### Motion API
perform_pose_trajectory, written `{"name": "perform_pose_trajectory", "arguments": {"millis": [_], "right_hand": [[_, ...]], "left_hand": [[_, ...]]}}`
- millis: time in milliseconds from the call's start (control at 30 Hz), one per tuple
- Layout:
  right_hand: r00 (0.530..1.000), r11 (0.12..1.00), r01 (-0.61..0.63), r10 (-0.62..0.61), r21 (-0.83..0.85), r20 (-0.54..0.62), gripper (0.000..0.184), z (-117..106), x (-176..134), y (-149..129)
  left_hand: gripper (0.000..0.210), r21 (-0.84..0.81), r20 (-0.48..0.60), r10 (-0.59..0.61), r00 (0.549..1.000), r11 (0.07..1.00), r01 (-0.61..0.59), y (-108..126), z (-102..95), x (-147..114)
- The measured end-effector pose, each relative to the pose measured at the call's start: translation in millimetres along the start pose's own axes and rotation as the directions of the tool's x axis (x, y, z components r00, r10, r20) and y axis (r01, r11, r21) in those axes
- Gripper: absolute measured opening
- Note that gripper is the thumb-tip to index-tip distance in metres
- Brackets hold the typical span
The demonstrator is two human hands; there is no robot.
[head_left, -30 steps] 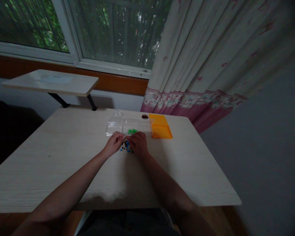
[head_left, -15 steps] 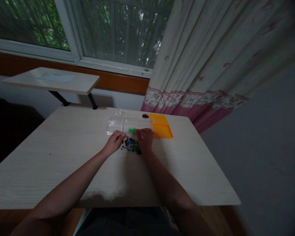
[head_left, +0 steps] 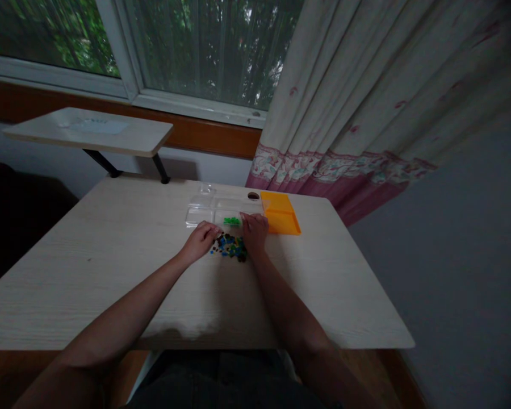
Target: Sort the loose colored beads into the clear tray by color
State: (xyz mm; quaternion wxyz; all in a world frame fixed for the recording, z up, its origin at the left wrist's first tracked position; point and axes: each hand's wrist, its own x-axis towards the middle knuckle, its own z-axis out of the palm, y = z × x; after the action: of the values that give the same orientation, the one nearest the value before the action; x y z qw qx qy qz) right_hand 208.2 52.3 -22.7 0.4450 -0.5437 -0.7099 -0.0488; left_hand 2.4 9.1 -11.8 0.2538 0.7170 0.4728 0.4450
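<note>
A pile of small building bricks (head_left: 231, 245), mostly dark, blue and green, lies on the table between my hands. At its left edge is my left hand (head_left: 201, 240), with thumb and fingers pinched together; anything in them is too small to make out. My right hand (head_left: 255, 230) is closed at the right of the pile, its fingertips by the front right of a clear plastic divided tray (head_left: 200, 213). Bright green bricks (head_left: 231, 221) sit in a front compartment of that tray, just left of my right fingertips. Whatever my right fingers hold is hidden.
An orange two-part tray (head_left: 283, 215) lies beyond my right hand, touching or near the clear one. A round cable hole (head_left: 253, 196) is behind them. A raised shelf (head_left: 93, 133) stands at the back left of the pale wooden table (head_left: 111, 255). A curtain (head_left: 323, 165) hangs behind.
My right hand has drawn slightly right from the green bricks, so more of them shows. My left hand stays at the pile's edge. The view has tilted a little.
</note>
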Motion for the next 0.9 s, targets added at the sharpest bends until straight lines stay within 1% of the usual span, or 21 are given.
{"name": "perform_pose_trajectory", "arguments": {"millis": [100,233,333,400,467,533,600,667,733,800,900], "right_hand": [[0.998,0.997,-0.053,0.055,0.052,-0.030,0.030,-3,1,1],[0.991,0.986,-0.108,0.116,0.126,-0.064,0.033,-9,2,-3],[0.985,0.978,-0.149,0.159,0.144,-0.062,0.036,-11,2,-5],[0.985,0.976,-0.148,0.159,0.160,-0.060,0.037,-11,3,-6],[0.989,0.975,-0.127,0.138,0.185,-0.051,0.037,-15,4,-5],[0.995,0.972,-0.096,0.101,0.212,-0.011,0.035,-23,6,-4],[0.997,0.970,-0.051,0.036,0.236,0.067,0.031,-33,7,-1],[0.988,0.965,0.012,-0.052,0.260,0.148,0.022,-42,4,3],[0.975,0.960,0.072,-0.125,0.272,0.184,0.019,-47,-2,7],[0.958,0.958,0.121,-0.181,0.261,0.221,0.018,-48,-9,11],[0.945,0.963,0.156,-0.210,0.218,0.252,0.017,-46,-16,15]], "left_hand": [[0.031,0.013,0.020,0.009,1.000,1.000,-0.009,-3,1.3,-1],[0.029,0.027,0.074,0.024,0.997,0.999,-0.026,-5,1.8,-3],[0.029,0.040,0.097,0.044,0.994,0.998,-0.048,-1,0.3,-5],[0.027,0.045,0.101,0.053,0.993,0.997,-0.058,2,-1.1,-5],[0.026,0.048,0.107,0.049,0.993,0.997,-0.054,4,-2.4,-5],[0.024,0.054,0.119,0.044,0.992,0.997,-0.051,4,-3.1,-4],[0.023,0.062,0.128,0.052,0.990,0.996,-0.060,4,-3.2,-4],[0.022,0.064,0.140,0.056,0.989,0.996,-0.065,3,-3.1,-4],[0.021,0.072,0.162,0.060,0.985,0.995,-0.072,4,-3.2,-5],[0.024,0.098,0.202,0.080,0.976,0.990,-0.101,8,-3.5,-6],[0.034,0.185,0.287,0.130,0.949,0.965,-0.188,15,-3.2,-8]]}}
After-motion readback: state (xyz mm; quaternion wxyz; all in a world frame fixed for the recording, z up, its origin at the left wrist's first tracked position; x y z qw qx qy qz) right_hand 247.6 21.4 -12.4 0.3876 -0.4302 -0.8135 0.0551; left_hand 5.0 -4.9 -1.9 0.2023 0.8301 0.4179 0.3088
